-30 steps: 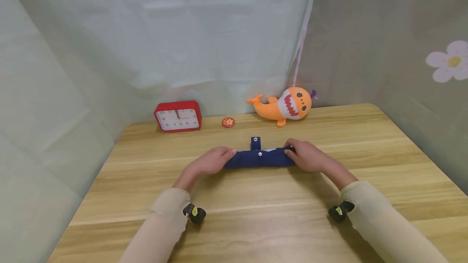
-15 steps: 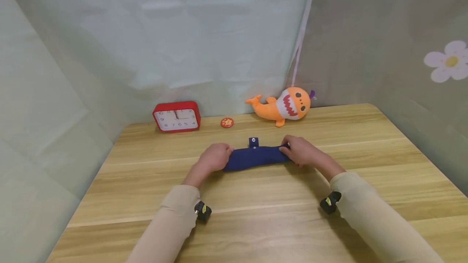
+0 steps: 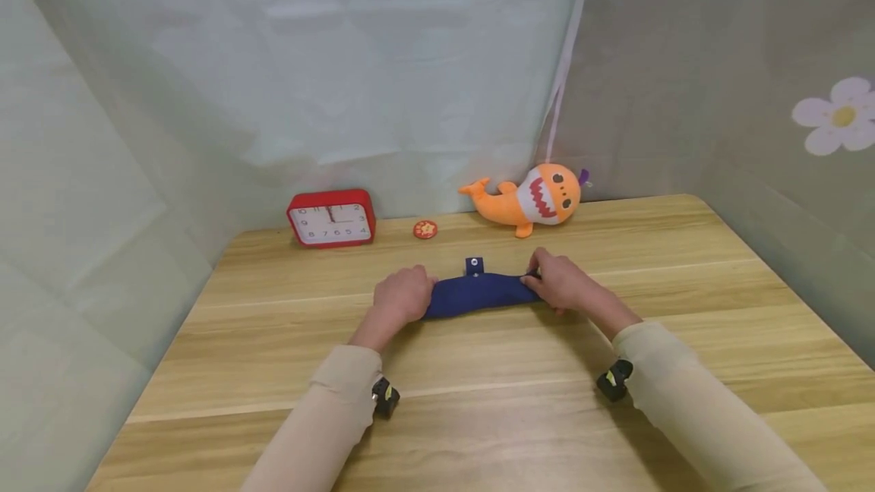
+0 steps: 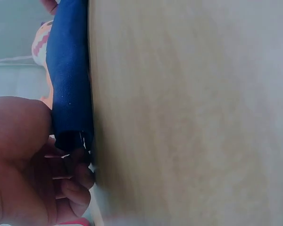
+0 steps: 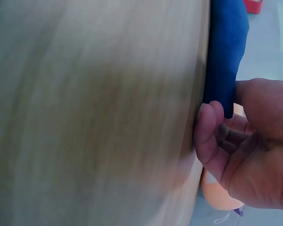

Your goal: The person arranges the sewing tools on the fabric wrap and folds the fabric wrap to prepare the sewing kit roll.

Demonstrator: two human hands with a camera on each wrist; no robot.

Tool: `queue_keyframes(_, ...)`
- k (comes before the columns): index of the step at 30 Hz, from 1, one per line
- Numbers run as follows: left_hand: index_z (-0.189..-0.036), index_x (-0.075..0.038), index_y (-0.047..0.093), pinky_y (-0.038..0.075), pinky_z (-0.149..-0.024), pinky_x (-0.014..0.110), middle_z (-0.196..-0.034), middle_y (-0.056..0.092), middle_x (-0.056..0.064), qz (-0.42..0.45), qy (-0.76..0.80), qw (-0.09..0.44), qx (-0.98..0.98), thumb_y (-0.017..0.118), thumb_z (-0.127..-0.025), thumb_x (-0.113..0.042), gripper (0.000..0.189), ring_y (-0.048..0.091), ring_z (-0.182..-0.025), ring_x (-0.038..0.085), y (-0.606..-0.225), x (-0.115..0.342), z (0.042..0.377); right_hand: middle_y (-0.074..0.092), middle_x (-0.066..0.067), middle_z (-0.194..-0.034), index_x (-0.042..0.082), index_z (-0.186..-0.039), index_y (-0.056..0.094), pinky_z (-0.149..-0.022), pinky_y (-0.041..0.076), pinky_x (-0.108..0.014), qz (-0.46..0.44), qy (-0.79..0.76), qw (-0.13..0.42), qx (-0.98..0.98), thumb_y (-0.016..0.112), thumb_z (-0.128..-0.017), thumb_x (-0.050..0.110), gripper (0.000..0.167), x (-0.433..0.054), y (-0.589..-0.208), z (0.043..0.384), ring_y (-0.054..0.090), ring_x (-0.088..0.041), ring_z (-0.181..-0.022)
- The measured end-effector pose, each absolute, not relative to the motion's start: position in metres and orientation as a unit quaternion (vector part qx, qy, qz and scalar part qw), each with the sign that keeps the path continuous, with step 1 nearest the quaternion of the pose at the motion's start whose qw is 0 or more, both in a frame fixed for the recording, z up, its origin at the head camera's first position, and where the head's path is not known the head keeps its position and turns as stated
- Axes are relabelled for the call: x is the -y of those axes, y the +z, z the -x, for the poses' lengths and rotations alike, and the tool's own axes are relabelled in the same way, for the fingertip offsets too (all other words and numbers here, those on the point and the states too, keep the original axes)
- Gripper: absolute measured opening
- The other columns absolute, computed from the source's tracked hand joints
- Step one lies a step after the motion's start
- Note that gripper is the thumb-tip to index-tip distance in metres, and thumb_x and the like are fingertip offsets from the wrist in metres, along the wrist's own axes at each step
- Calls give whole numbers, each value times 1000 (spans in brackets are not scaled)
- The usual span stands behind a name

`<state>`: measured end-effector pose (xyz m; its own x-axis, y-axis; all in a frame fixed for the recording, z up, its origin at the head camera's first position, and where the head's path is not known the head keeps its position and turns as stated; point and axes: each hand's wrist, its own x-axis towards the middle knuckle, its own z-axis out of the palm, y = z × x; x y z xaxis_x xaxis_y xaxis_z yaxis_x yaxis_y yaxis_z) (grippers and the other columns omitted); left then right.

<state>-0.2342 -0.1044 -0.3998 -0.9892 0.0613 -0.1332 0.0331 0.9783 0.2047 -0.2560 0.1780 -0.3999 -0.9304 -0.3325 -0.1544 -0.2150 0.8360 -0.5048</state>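
A rolled navy-blue cloth [image 3: 478, 295] lies crosswise on the wooden table, with a short snap strap [image 3: 475, 266] sticking out from its far side. At its left end my left hand [image 3: 403, 294] grips the roll, back of the hand upward. In the left wrist view that end of the cloth [image 4: 73, 89] shows hollow, the fingers curled under it and the thumb side against it. My right hand [image 3: 562, 281] pinches the other end between thumb and fingers. From the right wrist, fingertips [image 5: 211, 110] show along the cloth's table side.
Along the back of the table [image 3: 492, 416] stand a red alarm clock [image 3: 331, 220], a small round red badge with a star [image 3: 425, 229] and an orange plush shark [image 3: 526, 198]. Pale fabric hangs behind them.
The roll has turned away from me: the snap on its front now sits at the far edge, and less of the strap shows. My left hand has turned further over its end.
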Motion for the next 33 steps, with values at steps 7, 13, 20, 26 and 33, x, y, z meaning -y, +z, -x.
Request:
queue_keyframes(7, -119, -5, 65, 56, -93, 52, -120, 65, 18, -59, 88, -33, -994, 57, -109, -29, 27, 60, -113, 36, -396, 98, 230, 64, -16, -85, 2, -119, 49, -45, 47, -29, 159, -228, 104, -955, 58, -109, 22, 24, -176, -404, 255, 57, -18, -43)
queue_keyframes(13, -110, -12, 75, 53, -97, 48, -116, 68, 12, -152, 165, -94, -970, 72, -101, -22, 14, 62, -112, 31, -384, 74, 213, 69, -17, -94, 2, -118, 52, -68, 54, -40, 166, -167, 82, -968, 59, -108, 25, 26, -174, -402, 256, 65, -25, -71)
queue_keyframes(20, -120, -10, 77, 56, -93, 41, -113, 68, 10, -159, 240, -53, -956, 78, -97, -18, 24, 64, -103, 24, -385, 56, 206, 68, -10, -91, 9, -115, 56, -66, 49, -38, 165, -122, 67, -977, 61, -107, 31, 24, -174, -399, 256, 61, -25, -76)
queue_keyframes(26, -115, -10, 80, 56, -87, 39, -105, 70, 9, -144, 231, -88, -958, 80, -94, -18, 22, 64, -97, 23, -395, 56, 210, 62, -4, -82, 13, -100, 58, -61, 42, -36, 180, -91, 36, -979, 64, -106, 33, 22, -174, -398, 255, 56, -23, -72)
queue_keyframes(33, -120, -7, 80, 55, -95, 42, -113, 70, 12, -135, 234, -71, -960, 82, -94, -26, 32, 64, -104, 26, -396, 56, 212, 72, -8, -89, 7, -100, 70, -73, 56, -43, 198, -75, 9, -977, 70, -101, 19, 12, -161, -393, 254, 63, -24, -78)
